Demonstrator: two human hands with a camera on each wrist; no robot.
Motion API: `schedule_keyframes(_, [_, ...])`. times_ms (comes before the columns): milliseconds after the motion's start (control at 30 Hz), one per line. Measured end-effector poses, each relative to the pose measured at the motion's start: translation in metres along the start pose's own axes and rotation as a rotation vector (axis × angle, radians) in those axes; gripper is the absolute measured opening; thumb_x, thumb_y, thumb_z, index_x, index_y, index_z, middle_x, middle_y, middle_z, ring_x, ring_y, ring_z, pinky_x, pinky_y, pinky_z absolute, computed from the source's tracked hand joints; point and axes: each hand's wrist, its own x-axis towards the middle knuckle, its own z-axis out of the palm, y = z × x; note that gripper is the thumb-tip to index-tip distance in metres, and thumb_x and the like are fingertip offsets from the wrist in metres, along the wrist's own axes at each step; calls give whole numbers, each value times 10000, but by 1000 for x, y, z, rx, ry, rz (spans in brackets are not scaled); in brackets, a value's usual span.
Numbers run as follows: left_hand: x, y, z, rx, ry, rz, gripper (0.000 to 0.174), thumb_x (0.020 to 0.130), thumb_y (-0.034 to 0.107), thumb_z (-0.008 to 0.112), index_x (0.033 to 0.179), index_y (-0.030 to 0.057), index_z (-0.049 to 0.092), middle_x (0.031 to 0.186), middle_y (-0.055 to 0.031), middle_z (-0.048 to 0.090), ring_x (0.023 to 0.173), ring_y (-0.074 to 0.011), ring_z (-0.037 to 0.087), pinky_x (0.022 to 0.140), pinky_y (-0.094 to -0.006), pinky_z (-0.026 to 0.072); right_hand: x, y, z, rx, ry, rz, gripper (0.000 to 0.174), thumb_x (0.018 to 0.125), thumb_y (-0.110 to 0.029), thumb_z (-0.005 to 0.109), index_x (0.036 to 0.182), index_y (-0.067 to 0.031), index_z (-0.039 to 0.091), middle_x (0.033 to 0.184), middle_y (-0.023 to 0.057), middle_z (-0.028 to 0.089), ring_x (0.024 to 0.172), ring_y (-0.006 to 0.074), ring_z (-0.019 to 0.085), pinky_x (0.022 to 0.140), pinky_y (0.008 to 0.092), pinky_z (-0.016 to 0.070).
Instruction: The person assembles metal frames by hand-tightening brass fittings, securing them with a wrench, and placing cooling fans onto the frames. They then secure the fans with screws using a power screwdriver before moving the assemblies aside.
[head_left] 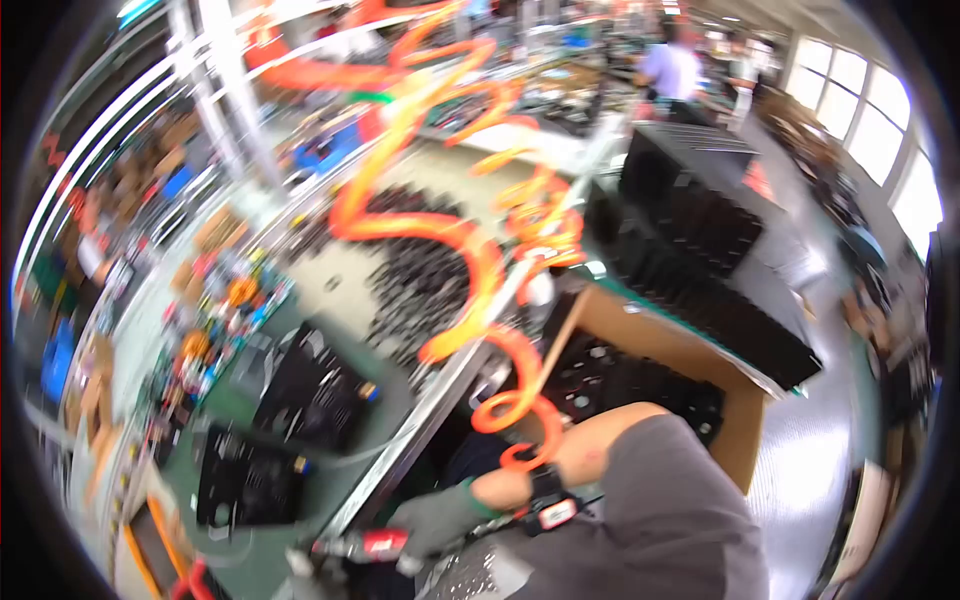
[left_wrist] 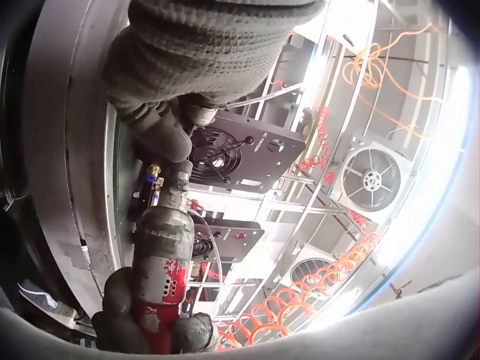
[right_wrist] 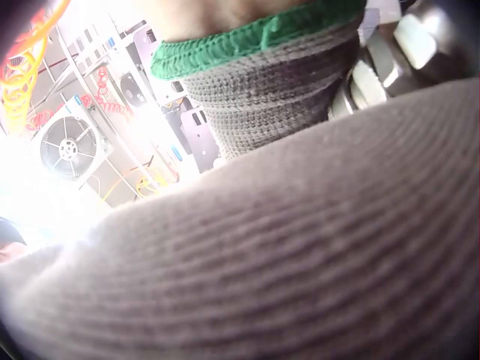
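In the head view my right hand (head_left: 440,520), in a grey knit glove with a green cuff, grips a red and grey air screwdriver (head_left: 380,545). Seen from the left wrist, the gloved right-hand fingers (left_wrist: 120,311) wrap the red part of the screwdriver (left_wrist: 161,277). My gloved left hand (left_wrist: 195,64) has its fingers curled at the tool's narrow nose. Behind the tool is a black panel with a round fan grille (left_wrist: 240,154). Grey knit fabric (right_wrist: 285,240) fills most of the right wrist view, below a green glove cuff (right_wrist: 255,41), and the screwdriver is hidden there.
Two black units (head_left: 315,390) lie on the green bench mat (head_left: 235,400), near many small dark parts (head_left: 420,280). An orange coiled hose (head_left: 485,270) hangs across the bench. A cardboard box (head_left: 740,430) of black parts stands by my arm. A person (head_left: 670,70) is farther back.
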Motion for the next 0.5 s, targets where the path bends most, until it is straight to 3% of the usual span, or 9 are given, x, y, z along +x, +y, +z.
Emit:
schedule_keyframes(33, [12,-9,-6,498,120,99,450,933,202,639,1297,-41,536,1030,-187,688,906,-250,650,809,-362,517,-8,-3,-5,-7,-13,52,339,763,-266,778,910,-38,575,674,-8,545,569,108,517,497,305,425])
schedule_keyframes(67, [26,-33,-21,210,212,254,449,1023,408,482,1178,17,637,1025,-133,647,854,-213,628,672,-340,546,-14,-5,-10,-70,9,7,361,790,-280,785,978,-40,591,730,-15,558,637,81,520,552,288,442])
schedule_keyframes(100, [16,-13,-1,-152,229,270,461,1020,379,487,1237,-9,609,1128,-142,640,941,-218,628,767,-340,541,-18,-1,-9,-1,28,-18,356,774,-308,792,912,-59,579,706,-16,556,639,74,522,558,269,430])
schedule_keyframes(133, [8,1,-4,183,306,473,424,1020,290,502,1282,-34,581,1221,-147,620,1078,-219,608,930,-347,509,-23,-4,-11,-8,62,-40,343,790,-298,783,937,-74,569,731,-19,555,646,76,523,555,267,429])
schedule_keyframes(167, [10,16,4,162,247,634,364,1016,180,491,1296,-38,573,1262,-140,604,1158,-221,578,1017,-351,463,-21,2,-13,23,76,-76,335,801,-281,773,952,-78,554,758,-14,552,655,81,525,559,273,432])
schedule_keyframes(200, [26,7,-6,106,246,729,365,1007,115,474,1330,-33,554,1277,-126,597,1167,-219,574,1022,-338,454,-24,-12,-9,36,79,22,323,805,-271,769,943,-74,554,766,-10,554,659,80,525,562,274,431])
schedule_keyframes(300, [45,12,-15,671,372,1036,483,1009,275,513,1347,-70,496,1089,-152,662,977,-215,644,859,-297,497,-18,-36,-1,-112,154,92,288,815,-250,750,915,-60,557,749,-9,543,643,80,516,567,278,425])
schedule_keyframes(400, [56,10,-8,472,319,1085,544,1005,348,483,1319,-96,496,854,-101,619,729,-166,583,646,-292,460,-9,-27,-2,-99,159,37,269,818,-244,732,895,-54,557,692,-16,513,601,87,503,557,277,416])
schedule_keyframes(500, [61,11,-12,534,308,996,532,1008,315,466,1312,-121,490,835,-114,617,737,-169,586,667,-293,470,-5,-32,0,-74,172,121,269,818,-249,727,894,-54,557,672,-14,504,582,82,493,531,267,405])
